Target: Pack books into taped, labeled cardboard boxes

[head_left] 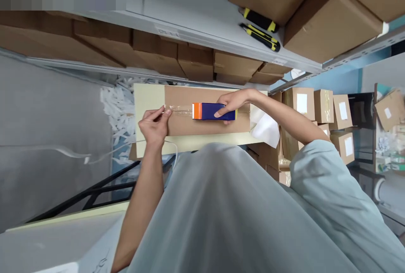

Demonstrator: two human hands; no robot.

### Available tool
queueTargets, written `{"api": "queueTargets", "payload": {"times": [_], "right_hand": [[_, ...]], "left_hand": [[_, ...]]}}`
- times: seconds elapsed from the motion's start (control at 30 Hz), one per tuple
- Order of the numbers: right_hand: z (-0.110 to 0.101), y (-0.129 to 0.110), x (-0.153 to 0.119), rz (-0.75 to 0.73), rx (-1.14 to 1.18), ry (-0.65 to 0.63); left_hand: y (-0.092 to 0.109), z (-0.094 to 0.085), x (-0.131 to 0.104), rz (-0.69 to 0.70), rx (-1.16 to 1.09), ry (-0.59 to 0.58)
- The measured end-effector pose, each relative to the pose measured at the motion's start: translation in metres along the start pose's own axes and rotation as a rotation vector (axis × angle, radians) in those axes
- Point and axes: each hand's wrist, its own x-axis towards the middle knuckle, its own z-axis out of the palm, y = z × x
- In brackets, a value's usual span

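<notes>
A brown cardboard box lies lengthwise on a pale yellow tabletop. My right hand is wrapped round a dark blue and orange tape dispenser, which sits on the box's upper face. Clear packing tape runs from the dispenser's toothed orange end toward the box's left edge. There my left hand pinches the tape's end between thumb and fingers.
Two yellow and black utility knives lie on the grey shelf above, beside cardboard boxes. White paper strips are heaped left of the table. A white cable crosses its left side. White sheet and labelled boxes are at right.
</notes>
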Motion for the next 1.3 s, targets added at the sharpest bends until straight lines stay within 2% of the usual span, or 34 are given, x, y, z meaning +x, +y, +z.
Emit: {"api": "queueTargets", "payload": {"times": [0.1,0.23,0.37,0.47,0.57,0.63,0.77,0.9,0.97,1.07,1.17,1.3], "right_hand": [[0.003,0.021,-0.015,-0.030,-0.008,0.037],[0.007,0.044,-0.036,-0.070,0.009,0.080],[0.006,0.057,-0.046,-0.061,0.041,0.142],[0.002,0.058,-0.044,-0.047,0.093,0.174],[-0.001,0.051,-0.039,-0.032,0.136,0.190],[0.001,0.043,-0.032,-0.039,0.157,0.202],[0.013,0.025,-0.006,-0.078,0.127,0.197],[0.026,0.005,0.035,-0.111,0.065,0.141],[0.030,-0.004,0.051,-0.103,0.040,0.143],[0.035,-0.013,0.060,-0.065,0.017,0.156],[0.041,-0.024,0.052,-0.039,0.024,0.157],[0.044,-0.044,0.036,-0.018,0.009,0.201]], "left_hand": [[0.000,0.020,-0.006,0.033,0.008,-0.019],[0.006,0.043,-0.017,0.001,-0.013,-0.055],[0.016,0.055,-0.024,-0.041,0.025,-0.075],[0.019,0.059,-0.026,-0.052,0.042,-0.067],[0.014,0.055,-0.025,-0.038,0.013,-0.045],[0.007,0.045,-0.024,-0.022,-0.012,-0.031],[-0.005,0.011,-0.012,-0.064,0.015,0.023],[0.002,-0.018,0.003,-0.083,0.193,0.056],[0.010,-0.019,0.007,-0.046,0.283,0.122],[0.021,-0.010,0.006,-0.023,0.293,0.218],[0.027,-0.004,0.000,-0.007,0.209,0.215],[0.025,-0.006,-0.005,-0.005,0.139,0.213]]}}
